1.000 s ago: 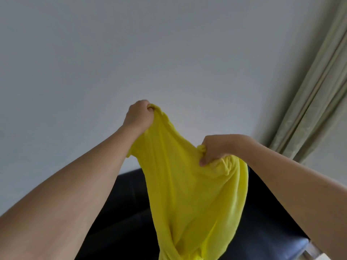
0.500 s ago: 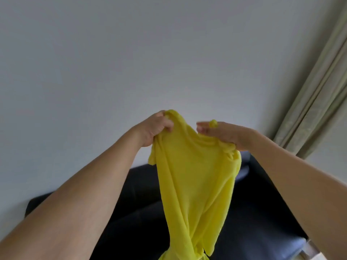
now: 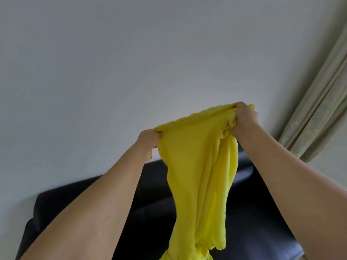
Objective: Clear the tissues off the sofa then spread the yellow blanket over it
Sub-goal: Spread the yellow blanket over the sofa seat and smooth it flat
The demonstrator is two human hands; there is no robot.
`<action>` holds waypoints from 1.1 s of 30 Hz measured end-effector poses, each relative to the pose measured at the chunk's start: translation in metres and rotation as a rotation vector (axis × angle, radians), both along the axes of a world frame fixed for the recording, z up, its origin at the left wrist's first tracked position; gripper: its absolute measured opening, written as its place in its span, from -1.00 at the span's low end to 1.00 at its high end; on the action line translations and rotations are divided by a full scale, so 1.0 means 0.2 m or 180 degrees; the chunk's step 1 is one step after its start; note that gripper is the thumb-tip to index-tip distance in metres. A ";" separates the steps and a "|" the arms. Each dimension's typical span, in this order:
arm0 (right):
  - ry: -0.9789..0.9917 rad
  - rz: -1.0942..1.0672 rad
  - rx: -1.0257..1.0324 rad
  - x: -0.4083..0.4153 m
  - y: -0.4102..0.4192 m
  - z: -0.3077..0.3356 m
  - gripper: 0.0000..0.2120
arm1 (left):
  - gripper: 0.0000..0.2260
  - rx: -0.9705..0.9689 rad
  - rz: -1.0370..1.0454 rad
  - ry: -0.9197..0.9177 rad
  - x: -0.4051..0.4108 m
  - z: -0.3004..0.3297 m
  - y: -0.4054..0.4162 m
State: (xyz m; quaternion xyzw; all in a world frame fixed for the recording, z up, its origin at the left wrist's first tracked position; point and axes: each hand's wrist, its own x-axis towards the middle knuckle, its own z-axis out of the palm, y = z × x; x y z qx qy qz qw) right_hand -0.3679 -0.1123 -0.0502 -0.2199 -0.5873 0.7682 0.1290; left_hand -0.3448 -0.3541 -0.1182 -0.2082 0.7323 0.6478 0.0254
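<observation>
1. Holding the yellow blanket (image 3: pixel 202 166) up in the air above the black sofa (image 3: pixel 154 186), both hands have its top edge. The left hand (image 3: pixel 148 142) has its fingers curled round one bunched end, and the right hand (image 3: pixel 244 117) grips the other end a bit higher, towards the curtain (image 3: pixel 319 102).
2. The blanket isn't opened out. It hangs in a narrow, twisted column in front of the sofa, and the bottom runs out of view, so I can't tell if it touches the seat.
3. Tissue part looks done, I'd guess: no tissues on the bits of sofa that show, but most of the seat is hidden behind the arms and the cloth.
4. What's left, as far as I can judge: pull the hands apart to open the blanket, then lay it flat over the sofa. So roughly halfway.
</observation>
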 end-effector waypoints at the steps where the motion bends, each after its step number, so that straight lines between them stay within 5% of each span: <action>1: -0.0061 0.0145 -0.0086 0.01 -0.01 0.00 -0.90 | -0.74 0.0452 0.0234 0.0088 -0.02 0.05 -0.02; 4: -0.0146 0.1272 0.0008 0.05 -0.12 0.05 -0.66 | -0.68 0.0729 0.1236 0.0759 -0.10 0.36 -0.15; 8: 0.0139 0.2853 -0.0045 0.11 -0.29 0.17 -0.60 | -0.85 -0.2028 0.1812 0.2208 -0.01 0.93 -0.27; 11: 0.0081 0.2915 -0.0102 0.10 -0.28 0.15 -0.66 | -0.84 -0.3303 0.1570 0.2670 -0.01 1.06 -0.17; 15: -0.0450 0.2427 -0.0048 0.05 -0.07 -0.09 -0.53 | -0.77 -0.4400 0.0442 0.2474 -0.17 0.71 0.04; 20: -0.1177 0.2084 0.0258 0.10 0.25 -0.40 -0.60 | -0.59 -0.3913 -0.0547 0.1601 -0.25 0.21 0.29; 23: -0.1738 0.2107 0.0612 0.12 0.50 -0.57 -0.46 | -0.63 -0.3587 -0.0901 0.1139 -0.26 0.00 0.52; 33: -0.2501 0.2423 0.0730 0.01 1.22 -1.07 -0.58 | -0.58 -0.2874 -0.1029 -0.0359 -0.42 -0.56 1.12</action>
